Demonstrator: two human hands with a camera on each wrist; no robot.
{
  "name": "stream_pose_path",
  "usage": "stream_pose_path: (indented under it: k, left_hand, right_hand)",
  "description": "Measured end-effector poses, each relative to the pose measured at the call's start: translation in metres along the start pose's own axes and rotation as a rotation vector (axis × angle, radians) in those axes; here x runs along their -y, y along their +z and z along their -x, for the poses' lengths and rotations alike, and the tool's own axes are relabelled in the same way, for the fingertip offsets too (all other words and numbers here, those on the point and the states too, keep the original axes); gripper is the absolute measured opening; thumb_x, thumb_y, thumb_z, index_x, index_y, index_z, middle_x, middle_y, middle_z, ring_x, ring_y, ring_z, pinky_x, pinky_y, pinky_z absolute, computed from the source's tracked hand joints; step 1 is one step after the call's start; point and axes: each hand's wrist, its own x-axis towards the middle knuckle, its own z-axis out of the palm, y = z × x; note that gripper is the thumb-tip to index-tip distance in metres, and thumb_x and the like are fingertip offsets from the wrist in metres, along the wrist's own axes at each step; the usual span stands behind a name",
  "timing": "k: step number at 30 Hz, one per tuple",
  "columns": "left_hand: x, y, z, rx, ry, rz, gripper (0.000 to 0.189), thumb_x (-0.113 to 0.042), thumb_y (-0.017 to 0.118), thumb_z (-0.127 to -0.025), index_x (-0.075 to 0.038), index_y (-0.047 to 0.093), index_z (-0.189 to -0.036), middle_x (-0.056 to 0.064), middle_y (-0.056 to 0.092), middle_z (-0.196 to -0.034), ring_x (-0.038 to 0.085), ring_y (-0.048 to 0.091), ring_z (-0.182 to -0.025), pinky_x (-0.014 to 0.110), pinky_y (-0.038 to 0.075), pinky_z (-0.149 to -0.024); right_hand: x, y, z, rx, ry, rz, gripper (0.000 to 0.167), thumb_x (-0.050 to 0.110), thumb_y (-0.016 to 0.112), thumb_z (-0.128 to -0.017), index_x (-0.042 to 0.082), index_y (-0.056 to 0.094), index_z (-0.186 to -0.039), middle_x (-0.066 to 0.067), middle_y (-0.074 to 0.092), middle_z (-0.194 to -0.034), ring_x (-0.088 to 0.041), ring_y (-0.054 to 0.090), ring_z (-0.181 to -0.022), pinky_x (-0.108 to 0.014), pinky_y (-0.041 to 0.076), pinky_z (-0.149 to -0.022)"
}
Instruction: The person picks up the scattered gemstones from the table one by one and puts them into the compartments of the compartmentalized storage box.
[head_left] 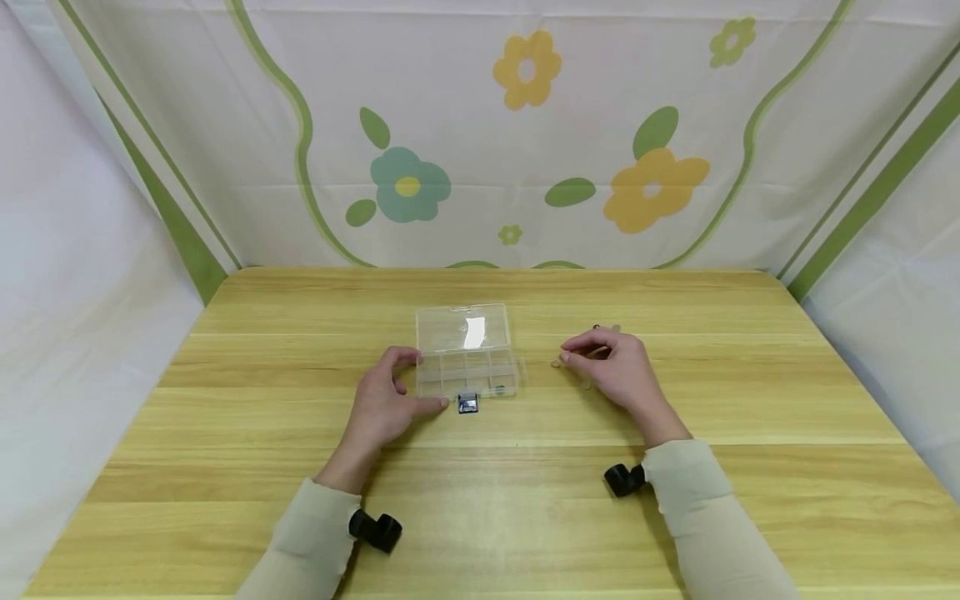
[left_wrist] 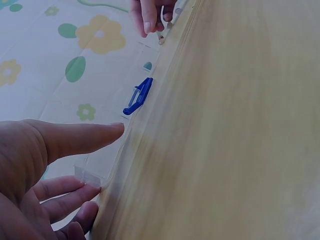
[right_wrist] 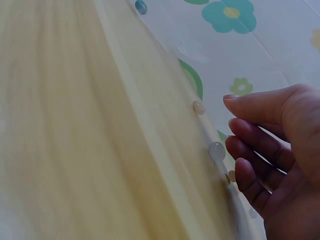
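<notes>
A clear plastic compartment box (head_left: 453,387) lies on the table with its lid (head_left: 442,329) raised at the back. My left hand (head_left: 381,408) holds its left end, thumb along the front edge and fingers at the side. A blue latch (left_wrist: 138,96) hangs at the box's front. One teal bead (head_left: 500,389) sits in the rightmost front compartment. To the right of the box, my right hand (head_left: 618,367) hovers beside a small beige bead (right_wrist: 198,107), thumb and fingers apart with nothing between them. A greyish bead (right_wrist: 216,151) lies near its fingertips; other beads are partly hidden by that hand.
The wooden table (head_left: 517,508) runs back to a white flowered cloth (head_left: 480,150), with cloth walls at both sides. Black wrist cameras are strapped to both sleeves. A clear tab (head_left: 522,369) juts from the box's right side.
</notes>
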Motion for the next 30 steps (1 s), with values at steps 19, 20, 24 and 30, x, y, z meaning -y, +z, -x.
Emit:
stream_pose_path:
  k: [19,20,24,30]
  left_hand:
    - [0.0013,-0.0001,0.0001,0.000,0.012,-0.013,0.075,-0.019,0.097,-0.078,-0.014,0.059,-0.143,0.013,0.062,-0.153,0.026,0.050,-0.098,0.034,0.041,-0.079]
    - [0.0012,0.0000,0.0002,-0.001,0.012,-0.013,0.075,-0.019,0.097,-0.078,-0.014,0.059,-0.143,0.013,0.062,-0.153,0.026,0.050,-0.098,0.034,0.041,-0.080]
    - [0.0008,0.0000,0.0007,-0.003,0.011,-0.011,0.075,-0.019,0.096,-0.078,-0.014,0.059,-0.143,0.013,0.062,-0.154,0.026,0.050,-0.099,0.034,0.040,-0.080]
    - [0.0006,0.0003,0.0014,-0.007,0.015,-0.010,0.075,-0.018,0.096,-0.078,-0.013,0.059,-0.143,0.014,0.062,-0.152,0.026,0.050,-0.098,0.034,0.040,-0.079]
  right_hand:
    - [-0.0009,0.0045,-0.0022,0.030,-0.083,0.113,0.011,0.022,0.087,-0.092,0.021,0.085,-0.102,-0.001,0.071,-0.107,-0.022,0.058,-0.092,-0.039,0.047,-0.088]
    - [-0.0008,0.0048,-0.0019,0.031,-0.083,0.114,0.010,0.022,0.087,-0.092,0.021,0.085,-0.102,-0.001,0.070,-0.108,-0.022,0.057,-0.092,-0.037,0.047,-0.087]
    - [-0.0005,0.0059,-0.0009,0.038,-0.089,0.123,0.009,0.022,0.087,-0.092,0.022,0.085,-0.101,-0.001,0.069,-0.110,-0.021,0.056,-0.093,-0.035,0.047,-0.083]
    - [-0.0007,0.0072,-0.0004,0.040,-0.103,0.121,0.008,0.021,0.087,-0.092,0.020,0.085,-0.100,-0.003,0.068,-0.110,-0.021,0.055,-0.093,-0.033,0.045,-0.083]
